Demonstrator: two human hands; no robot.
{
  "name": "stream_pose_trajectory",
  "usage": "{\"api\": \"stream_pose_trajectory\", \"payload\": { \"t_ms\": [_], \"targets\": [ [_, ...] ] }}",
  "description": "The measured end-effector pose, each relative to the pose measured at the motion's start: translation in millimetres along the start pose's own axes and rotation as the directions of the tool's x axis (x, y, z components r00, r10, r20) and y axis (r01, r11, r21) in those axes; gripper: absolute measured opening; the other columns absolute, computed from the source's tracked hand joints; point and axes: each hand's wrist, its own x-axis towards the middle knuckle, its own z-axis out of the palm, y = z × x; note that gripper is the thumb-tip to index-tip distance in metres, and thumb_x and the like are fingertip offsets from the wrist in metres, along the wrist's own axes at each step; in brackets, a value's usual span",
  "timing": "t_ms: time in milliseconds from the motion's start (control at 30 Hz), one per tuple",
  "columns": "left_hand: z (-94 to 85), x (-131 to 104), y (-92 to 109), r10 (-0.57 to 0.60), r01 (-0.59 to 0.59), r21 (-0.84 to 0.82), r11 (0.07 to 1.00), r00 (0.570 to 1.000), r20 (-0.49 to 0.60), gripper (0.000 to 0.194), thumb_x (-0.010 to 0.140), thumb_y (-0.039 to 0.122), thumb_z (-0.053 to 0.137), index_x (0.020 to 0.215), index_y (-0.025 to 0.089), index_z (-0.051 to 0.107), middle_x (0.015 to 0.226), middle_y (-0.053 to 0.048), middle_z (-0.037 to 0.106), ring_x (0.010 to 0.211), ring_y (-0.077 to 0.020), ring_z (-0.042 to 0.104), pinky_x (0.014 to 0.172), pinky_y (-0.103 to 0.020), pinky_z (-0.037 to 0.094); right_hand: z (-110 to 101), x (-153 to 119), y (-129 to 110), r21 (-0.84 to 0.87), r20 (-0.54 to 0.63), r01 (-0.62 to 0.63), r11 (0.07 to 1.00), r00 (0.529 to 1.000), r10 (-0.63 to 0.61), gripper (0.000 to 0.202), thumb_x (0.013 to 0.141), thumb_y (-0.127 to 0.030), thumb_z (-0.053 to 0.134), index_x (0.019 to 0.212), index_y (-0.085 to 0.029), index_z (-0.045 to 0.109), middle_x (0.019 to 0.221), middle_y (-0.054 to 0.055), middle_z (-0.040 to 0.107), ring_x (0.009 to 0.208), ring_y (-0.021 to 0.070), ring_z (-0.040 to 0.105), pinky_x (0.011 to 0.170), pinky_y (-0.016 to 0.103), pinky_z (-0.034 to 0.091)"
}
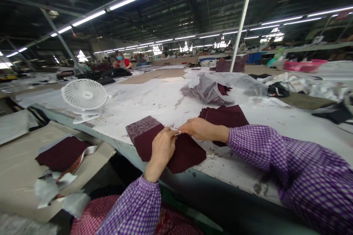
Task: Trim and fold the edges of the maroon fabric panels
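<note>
My left hand (pixel 162 147) is closed in a pinch above a maroon fabric piece (pixel 190 154) near the table's front edge. Its fingertips meet those of my right hand (pixel 201 129), closed as well, at a small white strip (pixel 178 132). What that strip is, paper or backing, is too small to tell. Left of the hands lies a stack of maroon fabric with a speckled grey-purple panel (pixel 145 126). Beyond my right wrist, a pile of maroon cut pieces (pixel 228 115) is partly hidden by the forearm.
A white fan (pixel 85 95) stands at the table's left edge. A clear plastic bag (pixel 206 87) with maroon cloth lies behind the pile. Lower left, maroon fabric and scraps (pixel 64 154) rest on a beige surface. A pink basin (pixel 305 65) sits far right; a person in red (pixel 122 62) is in the background.
</note>
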Motion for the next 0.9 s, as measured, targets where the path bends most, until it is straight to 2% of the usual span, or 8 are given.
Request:
{"api": "stream_pose_trajectory", "payload": {
  "t_ms": [233,367,467,633,767,900],
  "targets": [
    [-7.7,-8.0,-22.7,-0.02,0.015,-0.077,0.997,0.998,-0.067,0.023,0.085,0.015,0.055,0.092,0.024,0.074,0.091,0.0,0.068,0.086,-0.0154,0.063,0.075,-0.024,0.046,-4.2,-1.4,-2.4,-0.047,0.003,0.018,0.999,1.0,-0.017,0.025,0.087,-0.01,0.047,0.098,-0.016,0.069,0.08,0.009,0.068,0.081,0.019,0.06,0.069,0.026,0.041],
    [-4.1,-3.2,-17.4,-0.021,0.016,-0.075,0.997,0.998,-0.061,0.025,0.084,0.013,0.055,0.094,0.025,0.074,0.092,-0.001,0.068,0.087,-0.0159,0.063,0.077,-0.025,0.047,-12.6,2.2,-6.6,-0.04,-0.097,0.018,0.999,0.995,-0.021,0.027,0.09,-0.013,0.046,0.104,-0.018,0.068,0.088,0.009,0.069,0.081,0.0178,0.06,0.07,0.026,0.04],
    [-0.8,1.2,-8.6,-0.031,0.028,-0.049,0.998,0.998,-0.056,0.025,0.084,0.014,0.055,0.096,0.025,0.075,0.091,-0.002,0.068,0.086,-0.0168,0.063,0.077,-0.026,0.046,-13.7,3.2,-8.9,-0.007,-0.077,0.046,0.999,0.996,-0.047,0.027,0.092,-0.013,0.044,0.105,-0.017,0.068,0.09,0.008,0.07,0.085,0.0179,0.06,0.073,0.026,0.041],
    [0.8,4.4,1.7,-0.059,0.059,0.003,0.998,0.998,-0.038,0.027,0.085,0.016,0.053,0.1,0.025,0.074,0.093,-0.003,0.067,0.088,-0.0183,0.063,0.075,-0.027,0.046,-1.5,0.5,-6.5,-0.022,-0.037,-0.021,1.0,0.999,0.02,0.027,0.092,-0.014,0.044,0.105,-0.017,0.067,0.086,0.009,0.068,0.083,0.0187,0.06,0.073,0.027,0.041],
    [1.3,3.2,-0.2,-0.052,0.053,0.009,0.999,0.998,-0.02,0.027,0.085,0.016,0.054,0.1,0.026,0.074,0.093,-0.003,0.067,0.088,-0.0178,0.062,0.074,-0.026,0.045,8.0,-0.4,-2.3,0.003,-0.064,0.045,0.999,0.997,-0.045,0.029,0.091,-0.011,0.043,0.106,-0.016,0.067,0.093,0.01,0.068,0.087,0.0189,0.06,0.078,0.03,0.043],
    [3.0,-1.6,-8.4,0.028,-0.03,-0.047,0.998,0.999,-0.04,0.023,0.085,0.018,0.056,0.096,0.027,0.074,0.087,-0.001,0.065,0.084,-0.0154,0.061,0.074,-0.024,0.045,11.1,0.1,2.0,0.03,-0.086,0.098,0.995,0.992,-0.095,0.028,0.088,-0.008,0.044,0.102,-0.013,0.068,0.092,0.01,0.067,0.086,0.0183,0.06,0.08,0.031,0.044]
  ]
}}
